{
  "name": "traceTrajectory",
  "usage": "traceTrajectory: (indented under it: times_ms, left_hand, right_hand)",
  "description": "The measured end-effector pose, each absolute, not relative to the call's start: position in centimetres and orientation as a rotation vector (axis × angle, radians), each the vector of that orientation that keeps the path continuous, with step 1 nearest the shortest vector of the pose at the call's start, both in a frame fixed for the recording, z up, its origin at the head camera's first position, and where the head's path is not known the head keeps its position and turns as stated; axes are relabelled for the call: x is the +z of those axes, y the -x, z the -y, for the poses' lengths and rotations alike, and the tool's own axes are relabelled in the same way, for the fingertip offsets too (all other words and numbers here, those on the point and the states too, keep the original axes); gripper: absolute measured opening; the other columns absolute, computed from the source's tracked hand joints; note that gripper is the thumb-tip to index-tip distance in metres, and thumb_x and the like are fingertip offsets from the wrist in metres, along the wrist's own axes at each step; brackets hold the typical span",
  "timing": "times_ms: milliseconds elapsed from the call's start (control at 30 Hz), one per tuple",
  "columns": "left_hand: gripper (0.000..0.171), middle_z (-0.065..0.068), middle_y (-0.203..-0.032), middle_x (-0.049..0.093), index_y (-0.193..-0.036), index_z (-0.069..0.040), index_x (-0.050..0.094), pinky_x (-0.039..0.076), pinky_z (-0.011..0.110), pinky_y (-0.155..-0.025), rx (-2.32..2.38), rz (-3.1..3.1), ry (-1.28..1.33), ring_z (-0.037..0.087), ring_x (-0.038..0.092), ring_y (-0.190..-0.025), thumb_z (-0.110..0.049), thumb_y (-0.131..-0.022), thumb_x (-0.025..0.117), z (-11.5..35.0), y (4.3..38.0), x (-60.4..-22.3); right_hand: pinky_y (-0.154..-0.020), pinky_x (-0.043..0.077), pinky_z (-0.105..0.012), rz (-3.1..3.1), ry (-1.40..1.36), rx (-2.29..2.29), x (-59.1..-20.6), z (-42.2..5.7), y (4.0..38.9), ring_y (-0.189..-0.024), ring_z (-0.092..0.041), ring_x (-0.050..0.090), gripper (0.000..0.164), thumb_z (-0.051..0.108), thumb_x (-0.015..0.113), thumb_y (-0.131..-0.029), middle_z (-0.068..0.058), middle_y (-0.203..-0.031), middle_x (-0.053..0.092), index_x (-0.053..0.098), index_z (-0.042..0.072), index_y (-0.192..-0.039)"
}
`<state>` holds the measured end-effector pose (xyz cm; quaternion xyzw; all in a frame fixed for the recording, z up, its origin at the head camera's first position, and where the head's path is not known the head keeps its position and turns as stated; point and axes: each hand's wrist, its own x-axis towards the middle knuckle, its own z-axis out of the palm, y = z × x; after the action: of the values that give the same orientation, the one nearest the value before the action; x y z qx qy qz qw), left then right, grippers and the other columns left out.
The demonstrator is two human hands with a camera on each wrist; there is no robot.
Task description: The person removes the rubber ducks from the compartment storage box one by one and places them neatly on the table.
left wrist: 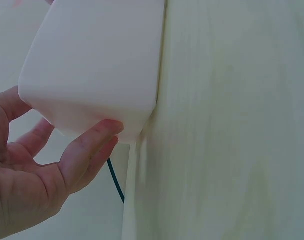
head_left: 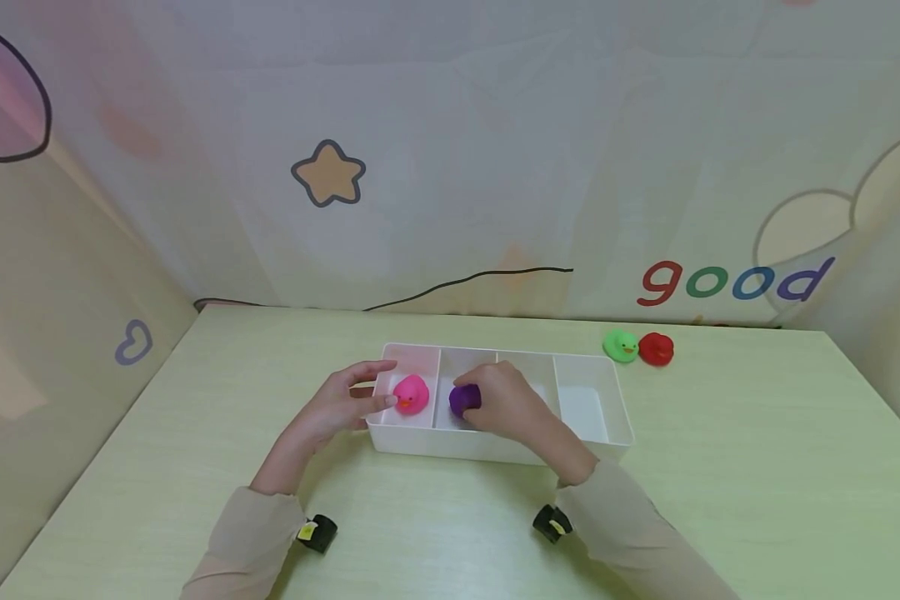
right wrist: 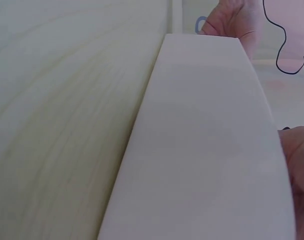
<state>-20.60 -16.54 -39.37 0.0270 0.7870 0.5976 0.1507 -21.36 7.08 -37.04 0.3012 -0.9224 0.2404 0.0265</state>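
Note:
A long white divided box (head_left: 450,443) lies on the table, with a row of compartments. My left hand (head_left: 345,396) holds its left end; in the left wrist view the fingers (left wrist: 92,145) press the outside of the end wall. Inside the leftmost compartment sits a pink rubber duck (head_left: 411,394), close to my left thumb. My right hand (head_left: 506,400) pinches a purple rubber duck (head_left: 462,401) in the second compartment, covering part of it. From the right wrist, the box's front wall (right wrist: 196,135) hides the purple duck.
Behind the box's right end, a green rubber duck (head_left: 621,346) and a red rubber duck (head_left: 656,349) stand side by side on the pale wooden table (head_left: 757,467). A printed cloth backdrop (head_left: 450,167) rises along the table's back edge.

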Motion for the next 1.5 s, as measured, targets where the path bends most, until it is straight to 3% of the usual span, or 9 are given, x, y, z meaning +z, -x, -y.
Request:
traceTrajectory:
  times_ms: [200,533,1500]
  left_hand:
    - [0.055,0.014,-0.134,0.041,-0.133,-0.014,0.046,0.051,0.036,-0.071,1.710,-2.267,-0.071,0.034,0.046,-0.114,-0.016,-0.083,0.067,16.5,20.6,-39.3]
    - [0.054,0.012,-0.133,0.041,-0.132,-0.015,0.047,0.051,0.034,-0.071,1.703,-2.278,-0.065,0.033,0.046,-0.115,-0.017,-0.082,0.068,16.5,20.6,-39.3]
    - [0.055,0.011,-0.134,0.041,-0.132,-0.016,0.047,0.052,0.038,-0.075,1.699,-2.284,-0.046,0.034,0.044,-0.117,-0.017,-0.082,0.068,16.4,20.7,-39.5]
  right_hand:
    - [-0.070,0.051,-0.029,2.805,-0.924,0.892,-36.2,-7.9,20.8,-0.083,-0.021,0.060,0.027,0.001,0.071,-0.069,-0.012,-0.091,0.068,0.070,-0.001,-0.096]
    - [-0.079,0.051,-0.041,2.669,-0.924,1.123,-35.0,-9.5,20.3,-0.087,-0.023,0.063,0.030,-0.003,0.072,-0.068,-0.013,-0.095,0.069,0.069,-0.001,-0.098]
    - [-0.079,0.051,-0.037,2.743,-0.561,1.322,-33.0,-15.8,20.3,-0.095,-0.032,0.063,0.037,0.000,0.074,-0.072,-0.019,-0.106,0.064,0.065,-0.003,-0.108]
